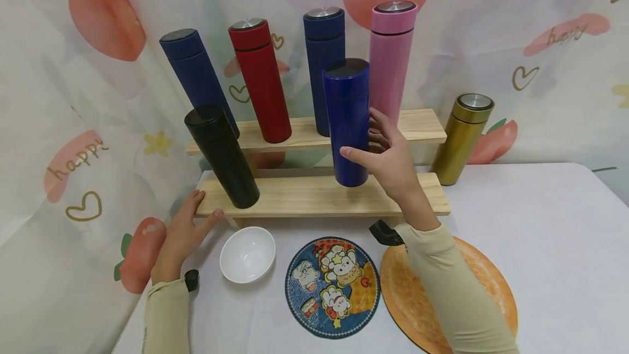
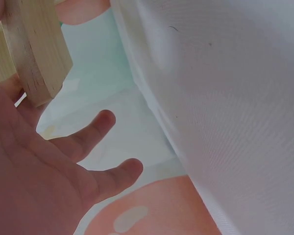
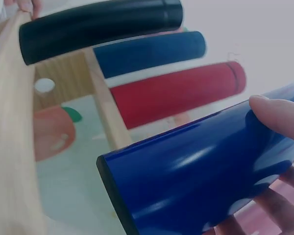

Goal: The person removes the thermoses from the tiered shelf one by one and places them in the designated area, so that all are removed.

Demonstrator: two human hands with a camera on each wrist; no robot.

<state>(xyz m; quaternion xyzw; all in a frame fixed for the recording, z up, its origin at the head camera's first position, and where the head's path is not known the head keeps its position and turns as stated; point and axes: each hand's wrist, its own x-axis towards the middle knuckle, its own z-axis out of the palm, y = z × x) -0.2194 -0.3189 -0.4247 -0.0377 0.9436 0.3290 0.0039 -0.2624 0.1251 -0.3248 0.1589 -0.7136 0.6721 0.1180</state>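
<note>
- Right grip (image 1: 380, 157) grasps the glossy blue flask (image 1: 348, 122), upright on the lower wooden shelf (image 1: 304, 195).
- Left grip (image 1: 184, 234), released with fingers straight, touches that shelf's end just beside the black flask (image 1: 222, 154).

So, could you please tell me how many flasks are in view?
7: four on the upper shelf, navy, red, dark blue, pink; black and blue on the lower; gold on the table.
</note>
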